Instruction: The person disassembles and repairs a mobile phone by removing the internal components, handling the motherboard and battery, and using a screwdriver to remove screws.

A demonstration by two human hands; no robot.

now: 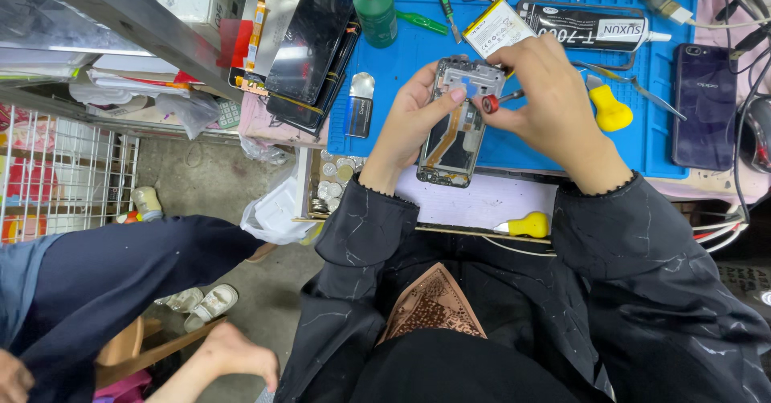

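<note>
My left hand (409,122) grips an opened phone frame (458,126) by its left edge, holding it over the blue work mat (522,142). The phone's back is off and its inner metal plate and flex cable show. My right hand (546,102) pinches a small screwdriver with a red cap (494,102), its tip at the upper part of the phone frame. Both sleeves are black.
On the mat lie a green bottle with red cap (375,6), a phone battery (498,27), a black glue tube (586,24), a yellow-handled tool (608,110) and tweezers. A dark phone (705,106) lies at right, black screens (309,42) at left. Another person's arm (120,278) is lower left.
</note>
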